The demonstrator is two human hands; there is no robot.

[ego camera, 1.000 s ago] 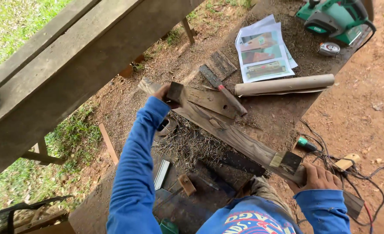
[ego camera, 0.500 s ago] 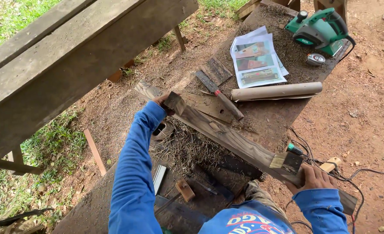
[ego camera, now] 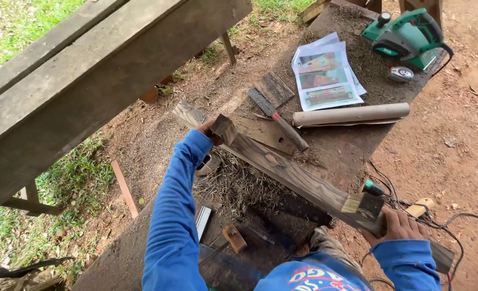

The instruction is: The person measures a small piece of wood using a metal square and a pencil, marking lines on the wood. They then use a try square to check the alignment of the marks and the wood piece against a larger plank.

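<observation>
A long weathered wooden plank (ego camera: 298, 175) lies slanted across a dark workbench (ego camera: 357, 143), with a small block standing on it near each end. My left hand (ego camera: 207, 129), in a blue sleeve, grips the plank's far end beside the dark block (ego camera: 224, 129). Close to me, my right hand (ego camera: 398, 226) holds the plank's near end just below the pale-faced block (ego camera: 364, 205).
On the bench lie a chisel (ego camera: 279, 121) with a wooden handle, a rolled paper tube (ego camera: 351, 114), printed sheets (ego camera: 325, 81), a green power planer (ego camera: 406, 35) and a tape measure (ego camera: 401, 74). A big timber beam (ego camera: 88, 81) crosses upper left. Cables (ego camera: 444, 226) trail on the dirt at right.
The camera has shifted slightly, so the view sits a little lower and closer. Both hands stay on the plank's ends, and the plank has barely moved.
</observation>
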